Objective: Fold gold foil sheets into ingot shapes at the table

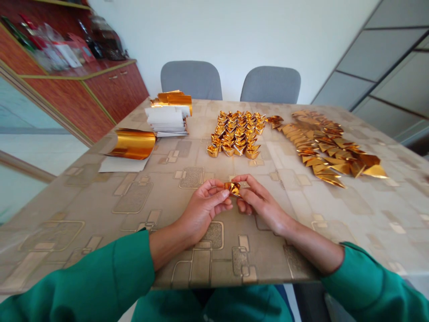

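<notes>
Between my two hands, just above the near half of the table, is a small folded gold paper ingot (235, 189). My left hand (211, 199) pinches its left end between thumb and fingers. On the other side, my right hand (259, 199) grips the right end, thumb and forefinger around it. Beyond my hands stand rows of finished gold paper ingots (237, 134), packed close together. To the right lies a spread of flat, pointed folded gold paper pieces (330, 150), overlapping one another.
At the left are a curled gold foil sheet (136, 143) on white paper and a stack of white-backed sheets (167, 120). A patterned cloth covers the table (140, 250). Two grey chairs (191, 80) stand behind it, and a red-brown cabinet (110, 89) at the far left.
</notes>
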Tool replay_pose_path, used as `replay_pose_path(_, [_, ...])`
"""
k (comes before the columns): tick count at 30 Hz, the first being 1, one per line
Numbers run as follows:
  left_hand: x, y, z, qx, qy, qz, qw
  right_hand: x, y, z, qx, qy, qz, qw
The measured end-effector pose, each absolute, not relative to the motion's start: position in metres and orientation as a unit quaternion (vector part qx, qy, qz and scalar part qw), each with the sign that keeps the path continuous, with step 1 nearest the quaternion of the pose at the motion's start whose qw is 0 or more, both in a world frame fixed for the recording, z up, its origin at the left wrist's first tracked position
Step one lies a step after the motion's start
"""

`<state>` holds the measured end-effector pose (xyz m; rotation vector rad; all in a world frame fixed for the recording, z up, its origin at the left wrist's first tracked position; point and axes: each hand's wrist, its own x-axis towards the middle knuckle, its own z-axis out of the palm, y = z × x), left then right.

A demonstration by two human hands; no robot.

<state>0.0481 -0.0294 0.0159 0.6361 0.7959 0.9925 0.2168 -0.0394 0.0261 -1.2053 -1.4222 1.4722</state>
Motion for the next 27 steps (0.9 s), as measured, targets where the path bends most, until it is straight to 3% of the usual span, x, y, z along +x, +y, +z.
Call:
replay_pose_path(10, [0.047, -0.028, 0.012, 0.337, 0.374, 0.462, 0.73, 0.222, -0.031, 0.016, -0.454, -0.652, 0.429, 0.429])
replay_pose_path(15, [0.045, -0.026, 0.013, 0.368, 0.405, 0.453, 0.704, 0.272, 0.003, 0.025, -0.514, -0.652, 0.329, 0.45])
replay_pose_path(18, [0.044, -0.026, 0.013, 0.385, 0.407, 0.436, 0.704, 0.318, 0.038, 0.029, -0.614, -0.628, 0.239, 0.415])
replay_pose_path(22, [0.044, -0.025, 0.011, 0.395, 0.411, 0.431, 0.7, 0.356, 0.088, 0.025, -0.717, -0.625, 0.166, 0.261])
replay_pose_path(27, [0.044, -0.024, 0.008, 0.41, 0.42, 0.418, 0.694, 0.358, 0.145, 0.013, -0.73, -0.633, 0.146, 0.212])
